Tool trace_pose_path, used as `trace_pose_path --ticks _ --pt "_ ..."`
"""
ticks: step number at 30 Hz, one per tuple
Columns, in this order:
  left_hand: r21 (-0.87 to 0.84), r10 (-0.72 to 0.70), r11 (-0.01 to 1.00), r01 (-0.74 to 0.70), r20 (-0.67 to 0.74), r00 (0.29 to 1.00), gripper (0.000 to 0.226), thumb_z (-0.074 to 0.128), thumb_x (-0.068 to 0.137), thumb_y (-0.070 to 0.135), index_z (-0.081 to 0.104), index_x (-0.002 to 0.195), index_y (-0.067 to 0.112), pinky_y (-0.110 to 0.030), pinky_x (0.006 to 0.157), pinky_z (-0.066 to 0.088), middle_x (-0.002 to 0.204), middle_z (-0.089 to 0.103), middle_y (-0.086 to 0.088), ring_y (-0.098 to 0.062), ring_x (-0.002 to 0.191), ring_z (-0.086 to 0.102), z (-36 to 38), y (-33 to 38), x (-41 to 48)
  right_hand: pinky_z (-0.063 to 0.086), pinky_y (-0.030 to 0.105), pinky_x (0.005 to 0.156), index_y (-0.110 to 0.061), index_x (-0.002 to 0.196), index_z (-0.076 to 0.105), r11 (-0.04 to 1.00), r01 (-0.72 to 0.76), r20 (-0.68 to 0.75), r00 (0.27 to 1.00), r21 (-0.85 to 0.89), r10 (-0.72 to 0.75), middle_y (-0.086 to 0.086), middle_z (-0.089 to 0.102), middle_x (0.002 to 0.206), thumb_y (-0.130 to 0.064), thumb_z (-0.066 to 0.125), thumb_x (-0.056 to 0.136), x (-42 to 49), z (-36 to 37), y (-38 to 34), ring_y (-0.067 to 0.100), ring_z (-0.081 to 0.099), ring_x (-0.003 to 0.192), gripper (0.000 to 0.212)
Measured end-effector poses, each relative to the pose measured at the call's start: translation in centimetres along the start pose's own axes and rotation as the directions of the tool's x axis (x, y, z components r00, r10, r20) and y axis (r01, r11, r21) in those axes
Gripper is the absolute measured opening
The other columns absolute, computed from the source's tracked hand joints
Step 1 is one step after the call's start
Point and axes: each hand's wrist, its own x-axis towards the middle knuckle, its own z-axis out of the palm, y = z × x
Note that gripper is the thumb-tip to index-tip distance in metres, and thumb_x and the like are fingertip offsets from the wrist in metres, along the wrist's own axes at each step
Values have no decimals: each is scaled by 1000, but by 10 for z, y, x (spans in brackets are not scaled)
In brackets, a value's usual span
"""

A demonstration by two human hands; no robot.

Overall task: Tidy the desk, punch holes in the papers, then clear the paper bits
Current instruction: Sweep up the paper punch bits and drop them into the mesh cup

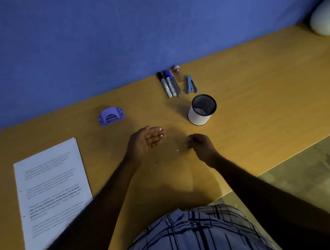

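From above: the left hand (pixel 145 139) lies open, palm up like a tray, with two paper bits (pixel 161 132) on its fingertips. The right hand (pixel 199 145) is pinched nearly closed just above the desk (pixel 255 100); whether it holds a bit I cannot tell. One stray bit (pixel 177 150) lies between the hands. The papers (pixel 52 189) sit stacked at left, the hole punch (pixel 111 116) beyond.

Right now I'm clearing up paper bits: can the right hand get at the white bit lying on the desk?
Probably yes: the paper bit lies on bare desk just beside the right hand, nothing between.
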Motion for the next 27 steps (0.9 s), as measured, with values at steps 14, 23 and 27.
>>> trace_pose_path --ticks 14,23,27 --pt "-4 -13 1000 14 67 998 46 30 102 32 64 110 1 -36 92 51 112 70 -18 -29 108 67 28 8 30 33 47 106 -29 144 40 450 482 394 875 -752 -280 5 33 155 -50 47 94 -8 -5 30 27 29 143 55" --pt "-41 -75 996 75 0 997 54 29 101 39 59 122 -1 -37 92 48 115 70 -17 -27 110 66 9 -5 22 2 47 117 -30 155 8 321 488 432 871 -812 -233 5 -11 163 -67 20 96 -18 5 57 26 -10 150 70" --pt "-71 -90 994 89 -22 996 53 30 101 39 60 118 -1 -37 93 49 116 68 -19 -28 110 66 5 -8 19 1 43 118 -31 153 17 498 457 387 889 -737 -244 1 -1 164 -60 26 98 -17 7 51 21 -6 151 63"
